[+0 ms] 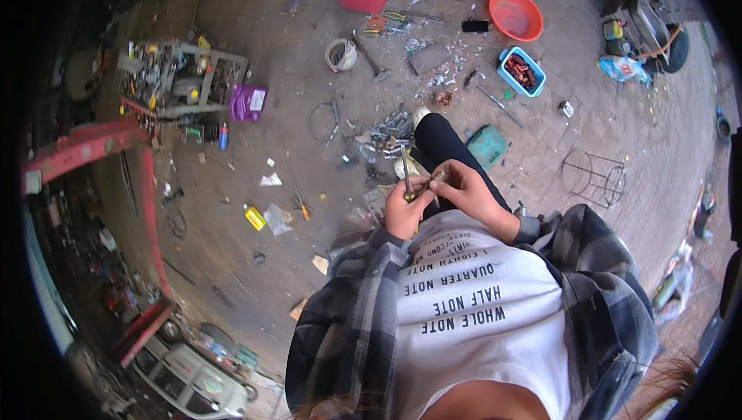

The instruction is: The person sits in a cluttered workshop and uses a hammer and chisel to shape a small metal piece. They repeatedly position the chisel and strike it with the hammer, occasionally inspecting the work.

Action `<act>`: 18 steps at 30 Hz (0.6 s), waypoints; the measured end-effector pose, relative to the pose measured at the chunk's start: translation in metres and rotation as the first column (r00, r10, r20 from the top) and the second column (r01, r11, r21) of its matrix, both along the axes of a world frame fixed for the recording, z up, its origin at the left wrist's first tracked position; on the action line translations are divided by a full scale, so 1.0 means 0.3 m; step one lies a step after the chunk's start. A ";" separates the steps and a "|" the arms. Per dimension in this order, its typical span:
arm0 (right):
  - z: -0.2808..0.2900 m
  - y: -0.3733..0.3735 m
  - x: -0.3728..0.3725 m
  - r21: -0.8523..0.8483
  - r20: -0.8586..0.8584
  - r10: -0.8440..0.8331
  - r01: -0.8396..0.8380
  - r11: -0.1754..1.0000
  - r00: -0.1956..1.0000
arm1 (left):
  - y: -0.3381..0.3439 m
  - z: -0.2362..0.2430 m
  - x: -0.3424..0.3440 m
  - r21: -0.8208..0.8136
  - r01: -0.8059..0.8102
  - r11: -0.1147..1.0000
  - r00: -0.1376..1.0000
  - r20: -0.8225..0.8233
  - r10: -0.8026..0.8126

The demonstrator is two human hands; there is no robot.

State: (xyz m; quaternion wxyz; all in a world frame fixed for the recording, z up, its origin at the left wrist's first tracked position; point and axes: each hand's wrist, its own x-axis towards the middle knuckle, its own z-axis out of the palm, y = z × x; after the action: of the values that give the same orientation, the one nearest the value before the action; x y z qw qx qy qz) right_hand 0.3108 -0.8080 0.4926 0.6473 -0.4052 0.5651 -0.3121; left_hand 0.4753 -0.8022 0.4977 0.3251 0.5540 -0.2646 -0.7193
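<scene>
Both my hands meet above my lap. My left hand is closed round a screwdriver, its metal shaft pointing away from me and its dark and yellow handle partly covered by the fingers. Pressed close beside it, my right hand pinches a small light-brown piece, too small to name. The left fingertips reach the same piece. Beyond my hands, near my shoe, lies a pile of grey metal parts on the floor. To the right of my leg lies a green plastic case.
Farther off are a blue basket of reddish parts, a red basin, a hammer and a white bucket. At left, a purple jug stands by a cluttered metal frame. A wire stand is at right.
</scene>
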 end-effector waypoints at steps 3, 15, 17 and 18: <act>-0.006 -0.147 0.030 -0.004 -0.014 -0.015 0.015 1.000 1.000 | -0.158 -0.002 0.041 -0.043 0.082 0.996 0.997 0.014 -0.082; 0.074 -0.897 -0.025 -0.066 0.043 -0.087 0.089 0.994 0.995 | -0.919 0.001 -0.003 -0.128 0.175 0.976 0.982 0.092 -0.164; 0.049 -0.954 -0.064 -0.088 -0.014 -0.158 0.156 0.984 0.987 | -1.024 0.018 -0.058 -0.119 0.224 0.967 0.973 0.076 -0.216; 0.043 -0.977 -0.083 -0.075 -0.009 -0.197 0.196 0.978 0.980 | -1.062 0.005 -0.087 -0.088 0.214 0.973 0.977 0.029 -0.213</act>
State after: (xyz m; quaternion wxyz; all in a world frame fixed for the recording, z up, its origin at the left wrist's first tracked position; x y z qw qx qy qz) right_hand 0.2861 -1.1011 0.5056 0.5933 -0.3734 0.5958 -0.3918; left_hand 0.4493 -1.1206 0.4993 0.2682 0.5138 -0.3580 -0.7320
